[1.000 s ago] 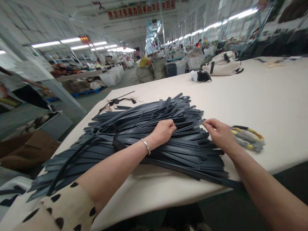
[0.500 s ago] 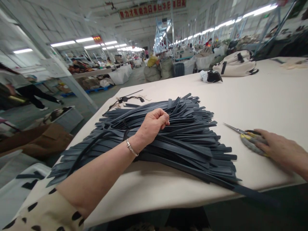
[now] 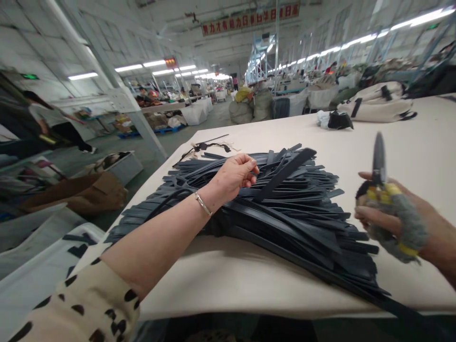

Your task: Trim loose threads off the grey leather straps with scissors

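Observation:
Over a thick pile of dark blue-grey strips (image 3: 299, 209), my left hand (image 3: 237, 176) is closed with its fingertips curled together. What it pinches, if anything, I cannot make out. One loose strip (image 3: 287, 173) slants up above the pile just right of that hand; whether the two touch is unclear. A dark tie seems to gather the strips below my left wrist. At the right, my right hand (image 3: 388, 213) grips a pair of scissors (image 3: 379, 159) above the table, blades together and pointing up. Their handles are wrapped in grey cloth and yellow material.
The pile lies on a pale-covered table (image 3: 213, 270). Black scraps and threads (image 3: 213, 146) lie beyond it. A cream bag (image 3: 379, 104) and a small black-and-white bundle (image 3: 335, 119) sit at the back right. Left of the table are a metal post (image 3: 137, 118), bins and a walking person (image 3: 59, 121).
My right hand has lifted the scissors from the tabletop and turned the blades upward. A strip now slants up beside my closed left hand. The view has swung slightly left.

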Demonstrator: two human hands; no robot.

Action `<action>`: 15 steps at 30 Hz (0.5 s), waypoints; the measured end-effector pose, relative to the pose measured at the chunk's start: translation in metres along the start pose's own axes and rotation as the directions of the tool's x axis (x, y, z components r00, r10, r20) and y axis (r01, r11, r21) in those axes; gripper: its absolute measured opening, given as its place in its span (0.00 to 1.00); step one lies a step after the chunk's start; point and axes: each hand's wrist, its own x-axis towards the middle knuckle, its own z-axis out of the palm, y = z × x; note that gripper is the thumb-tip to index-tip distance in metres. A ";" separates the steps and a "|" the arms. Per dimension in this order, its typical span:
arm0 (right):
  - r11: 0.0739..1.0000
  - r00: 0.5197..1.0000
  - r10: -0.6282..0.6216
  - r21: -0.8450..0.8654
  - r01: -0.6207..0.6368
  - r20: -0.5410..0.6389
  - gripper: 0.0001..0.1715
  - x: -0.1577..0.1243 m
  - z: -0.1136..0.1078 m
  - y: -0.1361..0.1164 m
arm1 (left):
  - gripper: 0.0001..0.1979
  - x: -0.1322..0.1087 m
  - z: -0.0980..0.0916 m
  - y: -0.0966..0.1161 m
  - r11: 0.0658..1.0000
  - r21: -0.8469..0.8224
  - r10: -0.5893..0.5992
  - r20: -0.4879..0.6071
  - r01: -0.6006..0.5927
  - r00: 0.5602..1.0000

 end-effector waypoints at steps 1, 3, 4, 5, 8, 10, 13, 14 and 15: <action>0.994 0.998 -0.001 0.106 -0.005 0.055 0.43 -0.005 0.014 -0.016 | 0.07 0.001 0.000 -0.002 0.999 0.047 0.020 0.008 -0.021 1.000; 0.956 0.993 -0.061 0.292 0.029 0.100 0.42 -0.013 0.040 -0.041 | 0.07 0.000 0.000 -0.007 0.984 0.164 0.067 0.019 -0.069 0.998; 0.932 0.992 -0.100 0.356 0.065 0.081 0.42 -0.015 0.052 -0.049 | 0.07 -0.001 0.000 -0.010 0.971 0.224 0.080 0.027 -0.084 0.996; 0.906 0.990 -0.130 0.412 0.098 0.049 0.42 -0.014 0.063 -0.054 | 0.07 -0.002 0.000 -0.013 0.956 0.278 0.084 0.034 -0.090 0.996; 0.838 0.987 -0.151 0.522 0.160 -0.061 0.43 -0.001 0.091 -0.064 | 0.07 -0.005 0.000 -0.021 0.911 0.401 0.077 0.061 -0.095 0.995; 0.808 0.987 -0.132 0.567 0.161 -0.093 0.44 0.016 0.105 -0.067 | 0.07 -0.007 -0.001 -0.025 0.858 0.500 0.091 0.084 -0.121 0.992; 0.780 0.993 -0.052 0.616 0.108 -0.108 0.42 0.042 0.121 -0.071 | 0.03 -0.008 -0.002 -0.027 0.685 0.704 0.116 0.148 -0.187 0.982; 0.768 0.993 -0.032 0.632 0.099 -0.117 0.41 0.050 0.125 -0.072 | 0.04 -0.008 -0.002 -0.027 0.611 0.764 0.113 0.176 -0.207 0.978; 0.754 0.991 -0.024 0.649 0.103 -0.129 0.41 0.057 0.128 -0.071 | 0.08 -0.008 -0.003 -0.026 0.537 0.813 0.100 0.202 -0.224 0.974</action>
